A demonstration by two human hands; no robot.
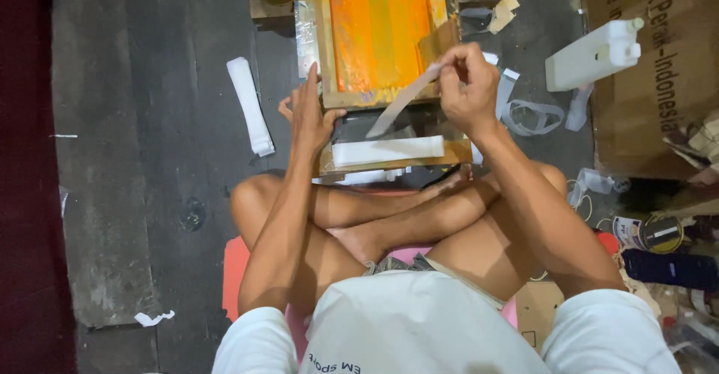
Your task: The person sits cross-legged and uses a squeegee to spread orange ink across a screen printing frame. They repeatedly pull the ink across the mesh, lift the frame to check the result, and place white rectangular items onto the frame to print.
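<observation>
Now we are pinching a white strip (404, 98) in our right hand (468, 86) over the near edge of the orange screen frame (378, 33), while our left hand (308, 112) is resting unclenched, touching the frame's near-left corner.

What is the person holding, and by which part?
The right hand pinches a white strip by its upper end. The left hand holds nothing; it rests on the edge of the orange-inked frame.
</observation>
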